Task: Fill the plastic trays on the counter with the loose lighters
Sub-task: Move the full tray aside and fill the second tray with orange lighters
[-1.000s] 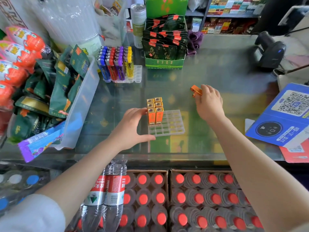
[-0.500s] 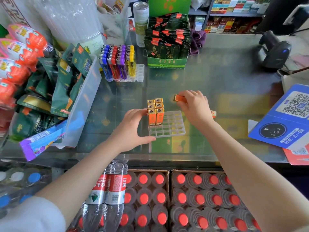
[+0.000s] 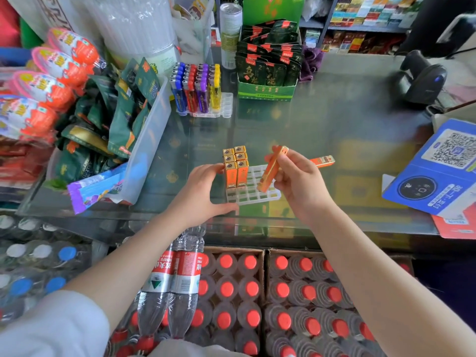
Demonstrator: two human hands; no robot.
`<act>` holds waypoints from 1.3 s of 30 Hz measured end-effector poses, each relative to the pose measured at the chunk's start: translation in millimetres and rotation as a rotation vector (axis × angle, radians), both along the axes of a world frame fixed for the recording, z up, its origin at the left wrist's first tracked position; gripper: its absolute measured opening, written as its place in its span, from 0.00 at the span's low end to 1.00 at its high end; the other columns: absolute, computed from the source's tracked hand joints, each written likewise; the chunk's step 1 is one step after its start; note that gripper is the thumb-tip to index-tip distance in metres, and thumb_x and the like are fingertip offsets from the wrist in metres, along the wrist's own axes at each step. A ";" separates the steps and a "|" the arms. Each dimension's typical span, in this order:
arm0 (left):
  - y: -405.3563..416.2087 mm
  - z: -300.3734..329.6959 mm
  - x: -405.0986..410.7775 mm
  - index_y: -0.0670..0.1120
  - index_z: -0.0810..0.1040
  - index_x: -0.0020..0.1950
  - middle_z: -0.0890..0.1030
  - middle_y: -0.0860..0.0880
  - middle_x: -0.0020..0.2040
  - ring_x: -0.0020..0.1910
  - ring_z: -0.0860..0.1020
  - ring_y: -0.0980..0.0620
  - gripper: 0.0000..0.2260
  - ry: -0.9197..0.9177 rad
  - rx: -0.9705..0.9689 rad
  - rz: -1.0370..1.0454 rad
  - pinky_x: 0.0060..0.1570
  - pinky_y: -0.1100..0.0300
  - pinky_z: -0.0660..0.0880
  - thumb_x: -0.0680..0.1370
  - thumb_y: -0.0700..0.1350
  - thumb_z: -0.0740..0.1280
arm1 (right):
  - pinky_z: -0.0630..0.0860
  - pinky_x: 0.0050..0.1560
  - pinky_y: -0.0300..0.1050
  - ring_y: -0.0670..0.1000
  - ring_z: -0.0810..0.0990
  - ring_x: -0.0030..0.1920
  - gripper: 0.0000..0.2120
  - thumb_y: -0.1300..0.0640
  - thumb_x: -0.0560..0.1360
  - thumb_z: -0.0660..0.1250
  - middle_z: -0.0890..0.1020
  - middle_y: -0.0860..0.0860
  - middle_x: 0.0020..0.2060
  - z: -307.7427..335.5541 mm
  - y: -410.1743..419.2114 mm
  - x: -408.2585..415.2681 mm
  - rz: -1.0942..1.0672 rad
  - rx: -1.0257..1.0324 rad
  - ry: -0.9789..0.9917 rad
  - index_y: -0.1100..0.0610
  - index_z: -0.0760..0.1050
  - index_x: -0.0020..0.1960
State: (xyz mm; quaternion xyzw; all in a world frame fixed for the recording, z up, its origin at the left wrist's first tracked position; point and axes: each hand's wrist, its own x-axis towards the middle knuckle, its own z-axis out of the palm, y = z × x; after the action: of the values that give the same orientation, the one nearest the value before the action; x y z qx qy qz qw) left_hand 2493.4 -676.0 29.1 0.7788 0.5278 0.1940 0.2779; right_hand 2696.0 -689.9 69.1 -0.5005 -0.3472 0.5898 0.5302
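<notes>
— Head view, nearest first: crates of red-capped bottles (image 3: 257, 292) below the counter edge, out of the way. Then the left hand (image 3: 203, 194), fingers spread, thumb along the near edge of the clear tray (image 3: 251, 195) and fingertips against the standing orange lighters (image 3: 235, 171). Why there?

— Bracing, most likely: keeps a light tray from sliding and the upright lighters from toppling while another goes in.

— And the right hand (image 3: 296, 181)?

— Pinching one orange lighter (image 3: 271, 168) between thumb and fingers, held tilted, lower end just above an empty cell right of the filled ones (aimed bottom-first, by the look of it). Not yet seated.

— Loose stock left?

— One more orange lighter (image 3: 323, 161) flat on the glass counter (image 3: 334, 119), just past the right hand, within easy reach. Most cells empty, so early in the filling.

— Farther back?

— Second tray of coloured lighters (image 3: 195, 88) standing in rows, with a strip of open cells on its right; beyond it, the green box of sachets (image 3: 268, 73).
</notes>
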 end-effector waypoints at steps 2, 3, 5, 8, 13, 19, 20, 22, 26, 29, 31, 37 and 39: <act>-2.5 0.3 0.1 0.48 0.68 0.67 0.71 0.51 0.65 0.66 0.64 0.51 0.35 -0.004 0.008 0.012 0.67 0.53 0.62 0.64 0.58 0.74 | 0.71 0.31 0.35 0.44 0.71 0.29 0.07 0.62 0.78 0.59 0.79 0.52 0.38 3.3 -4.2 -6.6 -0.004 -0.010 0.072 0.57 0.76 0.49; -3.6 -0.3 0.2 0.48 0.68 0.67 0.71 0.50 0.65 0.66 0.64 0.51 0.35 -0.006 0.008 0.024 0.67 0.54 0.62 0.64 0.57 0.75 | 0.73 0.31 0.34 0.44 0.74 0.29 0.06 0.63 0.77 0.60 0.79 0.53 0.39 5.4 -7.3 -11.0 -0.001 0.015 0.054 0.58 0.75 0.49; -6.4 -0.1 1.5 0.47 0.67 0.67 0.70 0.50 0.65 0.67 0.63 0.51 0.35 -0.015 0.007 0.051 0.66 0.56 0.60 0.64 0.55 0.75 | 0.76 0.32 0.35 0.44 0.77 0.29 0.02 0.64 0.76 0.62 0.80 0.54 0.36 7.0 -15.0 -20.8 -0.002 0.084 -0.075 0.59 0.74 0.47; -8.9 0.3 3.3 0.47 0.69 0.65 0.72 0.50 0.63 0.66 0.65 0.50 0.33 -0.038 0.037 0.066 0.66 0.54 0.61 0.64 0.54 0.75 | 0.80 0.34 0.38 0.44 0.80 0.30 0.01 0.64 0.74 0.65 0.81 0.50 0.32 2.7 -23.9 -33.5 -0.028 0.153 -0.299 0.59 0.73 0.45; -8.5 -3.0 2.6 0.48 0.70 0.65 0.72 0.51 0.63 0.66 0.64 0.51 0.31 -0.044 0.038 0.063 0.65 0.55 0.61 0.65 0.54 0.75 | 0.80 0.40 0.41 0.46 0.81 0.32 0.08 0.62 0.74 0.65 0.82 0.51 0.33 -4.8 -29.5 -44.5 -0.032 0.203 -0.535 0.50 0.70 0.43; -9.4 3.1 4.2 0.50 0.70 0.64 0.72 0.51 0.63 0.65 0.64 0.51 0.29 -0.053 0.040 0.051 0.62 0.60 0.59 0.66 0.53 0.75 | 0.71 0.36 0.29 0.50 0.78 0.34 0.07 0.60 0.73 0.67 0.76 0.51 0.40 -6.1 -27.9 -51.2 -0.090 0.346 -0.831 0.55 0.69 0.42; -9.5 5.1 4.4 0.50 0.70 0.64 0.72 0.51 0.63 0.65 0.64 0.51 0.29 -0.042 0.040 0.039 0.62 0.59 0.59 0.66 0.53 0.74 | 0.70 0.36 0.29 0.50 0.78 0.35 0.07 0.59 0.73 0.68 0.76 0.51 0.39 -5.0 -27.3 -51.6 -0.099 0.342 -0.862 0.55 0.69 0.41; -8.8 5.9 4.1 0.50 0.70 0.65 0.72 0.51 0.63 0.65 0.64 0.51 0.30 -0.028 0.030 0.027 0.62 0.59 0.60 0.66 0.54 0.74 | 0.73 0.36 0.36 0.51 0.79 0.36 0.09 0.56 0.72 0.69 0.80 0.53 0.37 -2.9 -27.2 -53.0 -0.104 0.317 -0.883 0.56 0.69 0.40; -8.1 5.9 3.7 0.48 0.70 0.64 0.72 0.51 0.62 0.65 0.65 0.52 0.31 -0.037 0.023 0.036 0.65 0.56 0.62 0.65 0.56 0.75 | 0.76 0.36 0.46 0.53 0.79 0.34 0.12 0.54 0.71 0.69 0.82 0.54 0.35 1.2 -29.2 -60.7 -0.128 0.290 -0.932 0.58 0.68 0.39; -8.0 9.1 6.5 0.47 0.69 0.64 0.72 0.50 0.62 0.65 0.65 0.50 0.31 -0.045 0.029 0.027 0.64 0.57 0.62 0.65 0.54 0.75 | 0.73 0.36 0.48 0.54 0.76 0.35 0.13 0.52 0.72 0.68 0.78 0.51 0.34 4.2 -28.0 -63.1 -0.151 0.281 -1.032 0.58 0.67 0.39; -6.9 10.6 7.6 0.47 0.68 0.65 0.72 0.49 0.63 0.66 0.64 0.50 0.32 -0.025 0.026 0.015 0.64 0.56 0.62 0.65 0.55 0.75 | 0.72 0.36 0.47 0.55 0.76 0.35 0.14 0.49 0.72 0.66 0.77 0.51 0.35 6.1 -25.8 -60.6 -0.159 0.273 -1.144 0.57 0.66 0.40; -6.4 15.3 6.7 0.45 0.68 0.65 0.70 0.47 0.65 0.66 0.64 0.49 0.31 -0.047 -0.016 -0.013 0.66 0.52 0.63 0.67 0.53 0.74 | 0.65 0.24 0.40 0.58 0.76 0.24 0.17 0.46 0.69 0.67 0.79 0.53 0.28 -9.7 -21.3 -66.8 -0.178 0.412 -1.498 0.60 0.71 0.37; -5.4 16.1 7.1 0.44 0.68 0.65 0.71 0.47 0.65 0.66 0.64 0.48 0.30 -0.052 -0.013 -0.019 0.66 0.53 0.62 0.67 0.51 0.74 | 0.64 0.21 0.38 0.57 0.74 0.20 0.17 0.45 0.67 0.66 0.79 0.52 0.26 -14.7 -20.7 -70.3 -0.203 0.453 -1.540 0.60 0.71 0.35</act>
State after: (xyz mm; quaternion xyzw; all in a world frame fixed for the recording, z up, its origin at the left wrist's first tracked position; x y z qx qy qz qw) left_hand 2500.5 -681.4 45.2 0.7766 0.5144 0.2080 0.2983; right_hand 2625.7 -710.6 54.4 -0.6759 -0.6787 -0.0562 0.2818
